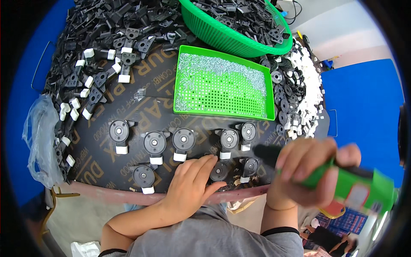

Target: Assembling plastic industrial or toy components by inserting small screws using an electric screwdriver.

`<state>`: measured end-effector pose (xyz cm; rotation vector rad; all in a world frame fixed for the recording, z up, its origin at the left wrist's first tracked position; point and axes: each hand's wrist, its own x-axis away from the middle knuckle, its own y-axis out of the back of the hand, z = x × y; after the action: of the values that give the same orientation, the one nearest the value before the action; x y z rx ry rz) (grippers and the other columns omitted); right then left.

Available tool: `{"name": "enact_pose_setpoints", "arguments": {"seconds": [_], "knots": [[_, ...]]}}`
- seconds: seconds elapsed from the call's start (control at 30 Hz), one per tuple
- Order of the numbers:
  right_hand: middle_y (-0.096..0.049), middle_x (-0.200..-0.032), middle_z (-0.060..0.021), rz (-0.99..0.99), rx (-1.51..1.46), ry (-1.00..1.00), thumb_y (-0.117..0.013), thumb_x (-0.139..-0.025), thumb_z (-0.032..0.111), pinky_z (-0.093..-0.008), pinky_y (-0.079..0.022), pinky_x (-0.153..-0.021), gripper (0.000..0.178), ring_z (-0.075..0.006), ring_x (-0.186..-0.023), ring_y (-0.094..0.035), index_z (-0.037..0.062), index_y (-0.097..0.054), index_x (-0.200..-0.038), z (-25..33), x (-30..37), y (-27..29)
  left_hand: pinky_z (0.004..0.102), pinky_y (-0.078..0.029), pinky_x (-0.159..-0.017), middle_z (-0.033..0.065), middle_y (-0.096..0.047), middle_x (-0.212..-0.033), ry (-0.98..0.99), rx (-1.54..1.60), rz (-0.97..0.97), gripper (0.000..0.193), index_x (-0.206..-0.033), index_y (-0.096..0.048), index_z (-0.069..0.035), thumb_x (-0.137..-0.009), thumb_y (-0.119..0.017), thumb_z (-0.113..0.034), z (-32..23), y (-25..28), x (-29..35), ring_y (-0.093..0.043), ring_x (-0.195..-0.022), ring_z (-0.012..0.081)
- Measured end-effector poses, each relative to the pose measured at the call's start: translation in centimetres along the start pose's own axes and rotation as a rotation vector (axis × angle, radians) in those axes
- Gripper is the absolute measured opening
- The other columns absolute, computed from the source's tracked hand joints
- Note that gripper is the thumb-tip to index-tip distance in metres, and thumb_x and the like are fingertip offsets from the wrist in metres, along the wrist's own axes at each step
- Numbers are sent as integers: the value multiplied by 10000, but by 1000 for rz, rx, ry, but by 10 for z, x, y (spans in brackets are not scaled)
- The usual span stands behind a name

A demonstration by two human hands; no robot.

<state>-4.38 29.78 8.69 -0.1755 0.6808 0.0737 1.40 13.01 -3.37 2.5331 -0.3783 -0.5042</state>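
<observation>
My left hand (pixel 192 183) rests at the front edge of the table, with thumb and forefinger on either side of a black round part (pixel 219 171). The hand covers some of that part. A green power screwdriver (pixel 342 186) with a dark front end is in my right hand (pixel 310 169), raised over the table's right front and blurred by motion. Several similar assemblies, each a black disc on a bracket with a white block, lie around the hands, including one assembly (pixel 249 167) to the right and another assembly (pixel 183 139) behind the left hand.
A green perforated tray (pixel 175 92) holds small silvery screws. Behind it stands a green basket (pixel 222 40) of black parts. Loose black brackets (pixel 124 15) pile up at the back left; black discs (pixel 280 103) and white blocks (pixel 310 81) heap at the right. A plastic bag (pixel 40 141) hangs left.
</observation>
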Motion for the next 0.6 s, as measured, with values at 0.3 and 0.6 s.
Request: {"name": "enact_pose_setpoints", "arguments": {"seconds": [0.3, 0.6], "knots": [[-540, -638, -82, -146, 74, 91, -522, -958, 40, -313, -477, -508, 244, -170, -512, -533, 23, -369, -1148, -80, -28, 24, 412, -461, -888, 137, -608, -1173, 17, 13, -9, 602, -1236, -560, 11, -753, -803, -254, -1, -4, 1, -570, -1002, 327], [-504, -633, -101, -134, 204, 22, -506, -939, 62, -340, -449, -470, 218, -181, -465, -480, 26, -398, -1125, -109, -36, 31, 403, -471, -851, 162, -594, -1177, -11, -31, 21, 572, -1242, -536, 46, -813, -754, -263, 2, -2, 0, -576, -979, 319]]}}
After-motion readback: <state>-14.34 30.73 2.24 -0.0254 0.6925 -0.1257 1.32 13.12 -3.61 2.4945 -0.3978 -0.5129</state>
